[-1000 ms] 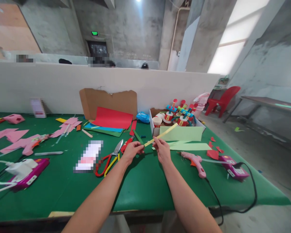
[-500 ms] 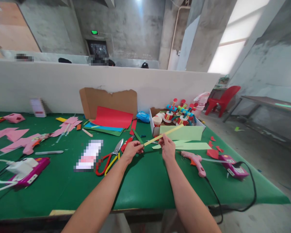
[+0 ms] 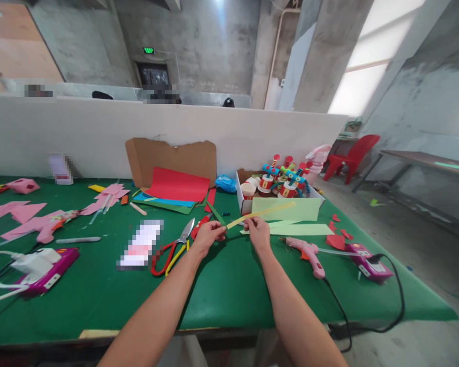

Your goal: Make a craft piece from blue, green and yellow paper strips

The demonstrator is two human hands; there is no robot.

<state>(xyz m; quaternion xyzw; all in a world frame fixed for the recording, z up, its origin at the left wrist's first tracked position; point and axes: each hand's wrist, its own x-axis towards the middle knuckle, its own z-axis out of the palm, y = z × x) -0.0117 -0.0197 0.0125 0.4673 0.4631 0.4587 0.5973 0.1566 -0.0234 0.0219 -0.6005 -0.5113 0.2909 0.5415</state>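
Note:
My left hand (image 3: 211, 237) is closed in a pinch where a yellow paper strip (image 3: 272, 210) and a dark green paper strip (image 3: 216, 214) meet at an angle. The yellow strip runs to the right, its far end slightly blurred. My right hand (image 3: 259, 234) pinches that yellow strip part way along. Just left of my left hand lie scissors (image 3: 179, 244) with red and yellow handles, beside a red-handled tool (image 3: 201, 225). Light green paper strips (image 3: 306, 230) lie beyond my right hand, and a pink glue gun (image 3: 308, 254) rests to its right.
A white box (image 3: 246, 204) holds paper cups and colourful spring figures. Coloured paper sheets (image 3: 179, 183) lean near a brown cardboard piece (image 3: 132, 163). Purple power strips (image 3: 371, 265) sit at both sides, with cords over the front edge. Red paper scraps (image 3: 335, 241) lie at right.
My right hand has moved slightly left and down along the yellow strip, whose free end now sits lower and bends a little. My left hand has hardly moved.

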